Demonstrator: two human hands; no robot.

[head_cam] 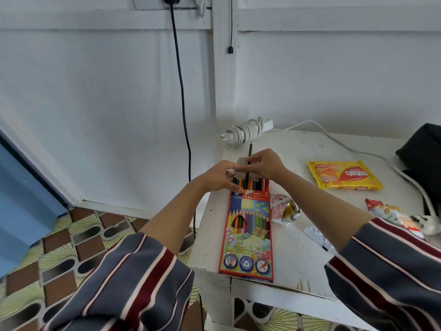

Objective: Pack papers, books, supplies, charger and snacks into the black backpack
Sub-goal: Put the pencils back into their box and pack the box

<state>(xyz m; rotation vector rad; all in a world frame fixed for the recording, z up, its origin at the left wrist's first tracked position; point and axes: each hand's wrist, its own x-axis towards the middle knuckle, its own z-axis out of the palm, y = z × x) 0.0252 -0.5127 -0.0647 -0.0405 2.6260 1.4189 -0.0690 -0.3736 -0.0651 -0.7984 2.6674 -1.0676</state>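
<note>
Right hand (265, 163) pinches slim pencil (250, 149) (cardboard box (248, 235) open).

A: Where do the hands sit?

B: Both meet just above the middle of the frame. The left hand (218, 176) comes in from the lower left, the right hand (267, 163) from the lower right, fingertips nearly touching.

A: What is each doing?

B: The left grips the open end of the coloured pencil box (248, 225) between thumb and curled fingers. The right pinches a dark pencil (249, 151) with thumb and forefinger, the other fingers bent above it.

A: And the arms?

B: Both forearms are bare and stretched forward, converging like a V. Striped sleeves (124, 283) are pushed back to the elbows at the bottom corners.
</note>
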